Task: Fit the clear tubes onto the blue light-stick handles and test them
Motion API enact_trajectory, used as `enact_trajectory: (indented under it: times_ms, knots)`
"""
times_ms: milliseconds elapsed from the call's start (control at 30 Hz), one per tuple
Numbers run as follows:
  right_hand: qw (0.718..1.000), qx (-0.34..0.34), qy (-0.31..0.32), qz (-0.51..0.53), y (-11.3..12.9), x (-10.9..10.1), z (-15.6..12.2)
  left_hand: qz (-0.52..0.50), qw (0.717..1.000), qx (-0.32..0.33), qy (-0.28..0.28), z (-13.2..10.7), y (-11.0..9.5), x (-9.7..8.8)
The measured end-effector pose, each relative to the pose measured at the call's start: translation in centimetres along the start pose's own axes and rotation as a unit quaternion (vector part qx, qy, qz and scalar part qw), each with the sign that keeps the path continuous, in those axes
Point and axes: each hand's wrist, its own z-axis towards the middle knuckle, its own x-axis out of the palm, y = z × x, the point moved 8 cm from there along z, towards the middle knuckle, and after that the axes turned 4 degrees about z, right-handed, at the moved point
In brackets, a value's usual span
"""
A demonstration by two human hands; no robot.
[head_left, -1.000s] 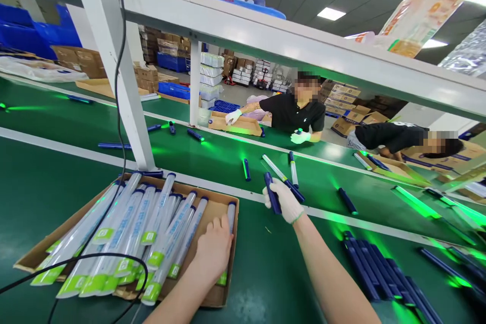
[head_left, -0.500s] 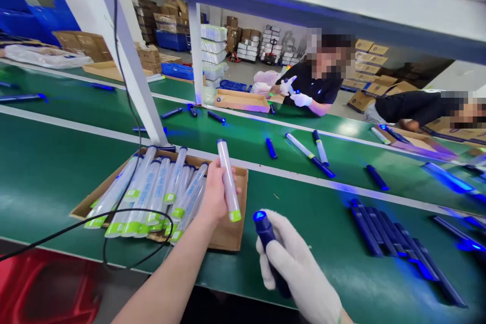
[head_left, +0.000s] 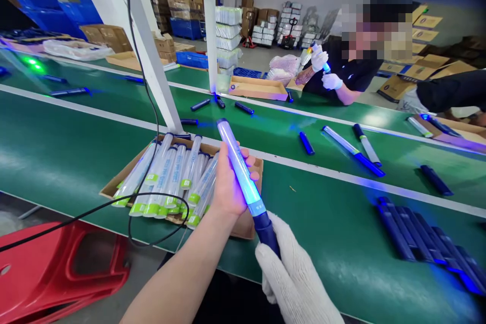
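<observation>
My bare left hand [head_left: 227, 185] is closed around a clear plastic tube [head_left: 238, 164] with a dark cap at its far end. Gloved in white, my right hand [head_left: 292, 276] grips a dark blue light stick handle [head_left: 266, 233]. Tube and handle meet end to end in one line, and blue light glows through the tube. Whether they are locked together I cannot tell. Left of my left hand, several clear tubes [head_left: 165, 174] with green end bands lie piled in a shallow cardboard tray [head_left: 257, 182]. To the right, several dark blue handles [head_left: 417, 233] lie side by side on the green surface.
A black cable [head_left: 152, 101] hangs down and loops over the tray. Beside it rises a white post [head_left: 159, 76]. More handles and tubes lie on the green belt [head_left: 266, 126] beyond. Across it, a person [head_left: 341, 71] in white gloves holds a tube. A red stool [head_left: 56, 268] stands lower left.
The tube in my left hand and the handle in my right have come together end to end. The tube now glows blue. The view has shifted, and the person opposite has raised their hands.
</observation>
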Motion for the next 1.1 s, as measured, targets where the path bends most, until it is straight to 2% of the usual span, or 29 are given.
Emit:
enact_trajectory:
  times_ms: [100, 267, 400, 533, 633, 767, 867, 967, 1033, 1067, 1100]
  knots:
    - [0.999, -0.053, -0.002, -0.006, -0.4, 0.0, 0.1, -0.019, 0.999, 0.015, 0.024, 0.1, -0.6, 0.2]
    - [0.994, -0.087, -0.025, -0.067, -0.4, -0.7, -0.7, -0.046, 0.994, -0.072, 0.072, 0.1, 0.0, 0.2]
    - [0.982, -0.146, -0.032, -0.118, -0.2, -0.4, -0.4, -0.064, 0.994, -0.044, 0.076, 0.1, -0.1, 0.0]
    - [0.979, -0.166, -0.072, -0.093, -1.9, -0.2, 0.0, -0.039, 0.997, -0.022, 0.061, -0.2, 0.0, 0.1]
    - [0.974, -0.193, -0.059, -0.099, -2.7, -0.3, -0.4, -0.031, 0.998, -0.02, 0.052, -0.5, 0.3, 0.1]
    - [0.965, -0.212, 0.012, -0.153, -1.1, 0.2, -0.8, -0.041, 0.997, -0.032, 0.054, -0.7, 0.7, -0.1]
    - [0.971, -0.171, -0.007, -0.165, 0.8, 0.1, 0.3, -0.023, 0.998, -0.025, 0.048, -0.4, 0.9, -0.2]
    - [0.978, -0.158, -0.011, -0.138, 2.0, -1.3, 1.4, 0.013, 0.998, 0.02, 0.06, -0.8, 1.0, 0.7]
    - [0.973, -0.193, -0.038, -0.124, 2.6, -4.0, 1.7, 0.087, 0.987, 0.045, 0.13, -2.0, 2.1, 2.7]
    - [0.968, -0.212, -0.071, -0.118, 2.8, -5.7, 1.9, 0.14, 0.973, 0.047, 0.176, -2.9, 3.1, 4.0]
    - [0.961, -0.227, -0.114, -0.11, 2.8, -7.5, 2.2, 0.216, 0.948, 0.041, 0.231, -3.9, 4.7, 5.2]
